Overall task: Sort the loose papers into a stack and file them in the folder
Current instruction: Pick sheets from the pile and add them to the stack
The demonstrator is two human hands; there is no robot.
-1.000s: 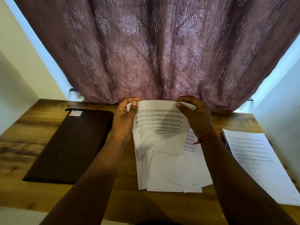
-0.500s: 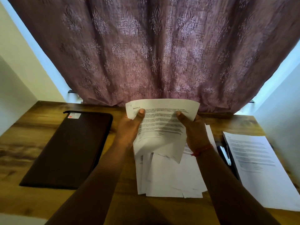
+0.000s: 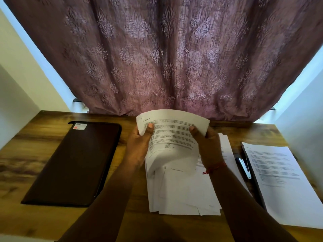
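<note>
Both hands grip 1 bundle of printed sheets (image 3: 172,137) above the middle of the wooden tabletop (image 3: 43,142): the left hand (image 3: 139,145) clasps its left edge with the thumb laid on the printed face, and the right hand (image 3: 207,145) clasps the right edge the same way, a red thread (image 3: 214,167) tied round that wrist. The bundle bows upward, its top edge arched toward the curtain (image 3: 166,55), its lower end drooping onto the loose papers (image 3: 183,193) that lie fanned and uneven on the tabletop beneath it, partly hidden by both forearms. The dark brown folder (image 3: 75,163) lies closed and flat at the left, well apart from the papers, a small label (image 3: 80,126) at its far corner. On the right lies a separate stack of printed pages (image 3: 279,180), and between it and the loose papers lies a pen (image 3: 243,167), just beside the stack's left edge. The patterned mauve curtain hangs down behind the tabletop's far edge, with pale walls either side.
</note>
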